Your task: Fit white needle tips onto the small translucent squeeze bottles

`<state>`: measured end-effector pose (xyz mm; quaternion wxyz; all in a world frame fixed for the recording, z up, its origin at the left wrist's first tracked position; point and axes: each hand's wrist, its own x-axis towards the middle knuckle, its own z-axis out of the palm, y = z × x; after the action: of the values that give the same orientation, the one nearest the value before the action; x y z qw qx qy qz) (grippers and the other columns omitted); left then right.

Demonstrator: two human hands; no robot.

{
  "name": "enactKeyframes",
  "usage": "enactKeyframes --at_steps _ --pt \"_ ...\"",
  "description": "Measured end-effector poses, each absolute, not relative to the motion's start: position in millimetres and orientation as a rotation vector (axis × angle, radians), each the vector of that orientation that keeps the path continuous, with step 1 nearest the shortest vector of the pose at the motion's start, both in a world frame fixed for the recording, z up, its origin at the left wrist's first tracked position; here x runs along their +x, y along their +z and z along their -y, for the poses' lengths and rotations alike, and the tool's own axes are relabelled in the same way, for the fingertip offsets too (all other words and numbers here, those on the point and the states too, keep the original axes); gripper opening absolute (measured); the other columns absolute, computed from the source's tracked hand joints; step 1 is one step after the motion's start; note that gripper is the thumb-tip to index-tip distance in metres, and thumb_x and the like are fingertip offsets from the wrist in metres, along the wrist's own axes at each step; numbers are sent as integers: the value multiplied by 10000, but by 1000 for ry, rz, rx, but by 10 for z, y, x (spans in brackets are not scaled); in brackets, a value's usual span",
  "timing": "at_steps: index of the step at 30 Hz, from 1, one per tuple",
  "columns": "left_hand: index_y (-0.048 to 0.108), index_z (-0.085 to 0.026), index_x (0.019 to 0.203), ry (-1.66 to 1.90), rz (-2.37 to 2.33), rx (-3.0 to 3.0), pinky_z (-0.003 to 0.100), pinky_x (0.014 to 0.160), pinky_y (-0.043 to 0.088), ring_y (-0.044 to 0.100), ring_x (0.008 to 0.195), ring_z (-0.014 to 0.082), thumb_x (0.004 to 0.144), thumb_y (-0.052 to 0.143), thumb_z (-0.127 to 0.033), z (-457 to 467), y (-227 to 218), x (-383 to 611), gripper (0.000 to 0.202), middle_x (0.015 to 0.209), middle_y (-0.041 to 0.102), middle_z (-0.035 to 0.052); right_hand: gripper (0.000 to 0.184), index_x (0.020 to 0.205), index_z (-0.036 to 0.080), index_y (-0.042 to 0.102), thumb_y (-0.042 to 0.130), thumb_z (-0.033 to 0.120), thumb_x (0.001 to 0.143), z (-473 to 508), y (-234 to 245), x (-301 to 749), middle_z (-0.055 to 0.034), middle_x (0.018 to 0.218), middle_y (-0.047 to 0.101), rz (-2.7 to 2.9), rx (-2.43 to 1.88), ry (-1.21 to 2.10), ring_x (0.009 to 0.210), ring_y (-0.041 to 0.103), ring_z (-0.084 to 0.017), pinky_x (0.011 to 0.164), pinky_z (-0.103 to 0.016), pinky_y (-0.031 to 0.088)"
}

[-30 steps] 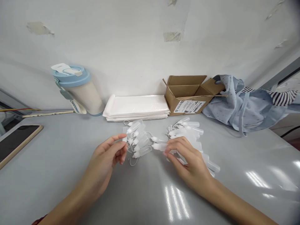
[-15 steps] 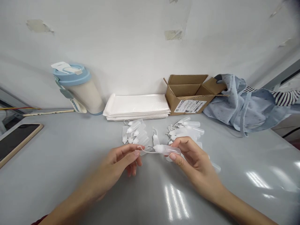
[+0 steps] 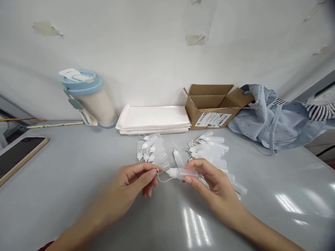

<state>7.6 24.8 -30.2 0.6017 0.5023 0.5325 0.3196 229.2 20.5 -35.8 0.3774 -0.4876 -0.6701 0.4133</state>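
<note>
My right hand [image 3: 211, 183] grips a small translucent squeeze bottle [image 3: 183, 173] lying sideways, its white tip pointing left. My left hand [image 3: 136, 181] pinches the bottle's tiny cap [image 3: 157, 171], which hangs from the bottle by a thin looped tether, just off the tip. Both hands hover low over the grey table [image 3: 65, 195]. Behind the left hand lies a row of similar bottles [image 3: 151, 150]. A bigger heap of bottles [image 3: 211, 150] lies behind and under my right hand. One single bottle [image 3: 178, 158] rests between the two groups.
Against the wall stand a blue-lidded tumbler [image 3: 87, 99], a stack of white plastic bags [image 3: 153, 120] and an open cardboard box [image 3: 211, 106]. Blue cloth [image 3: 277, 118] is bunched at the right. A phone [image 3: 18, 157] lies at the left edge.
My right hand lifted one bottle out of the heap and brought it to the middle. My left hand left the row of bottles, came toward it and pinched the tethered cap.
</note>
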Motion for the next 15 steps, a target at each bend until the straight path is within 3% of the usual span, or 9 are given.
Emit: enactKeyframes --at_steps 5,11,15 --pt "692 -232 826 720 -1224 1203 232 606 422 510 572 107 865 574 -428 -225 -282 80 232 666 577 -26 155 975 260 655 578 339 867 -189 -373 2284 -13 858 663 1713 -1255 1098 805 596 -164 538 -216 468" --pt "685 -226 820 698 -1212 1218 220 607 422 507 578 99 873 565 -431 -206 -287 63 243 674 570 -29 151 989 266 686 590 283 875 -200 -343 2277 24 838 698 1734 -1217 1081 769 624 -124 689 -221 493" --pt "678 -220 822 689 -1199 1236 215 614 425 506 586 94 880 553 -434 -218 -303 55 255 678 567 -34 159 997 264 693 585 284 882 -203 -334 2280 31 817 697 1750 -1185 1106 757 629 -113 684 -206 487"
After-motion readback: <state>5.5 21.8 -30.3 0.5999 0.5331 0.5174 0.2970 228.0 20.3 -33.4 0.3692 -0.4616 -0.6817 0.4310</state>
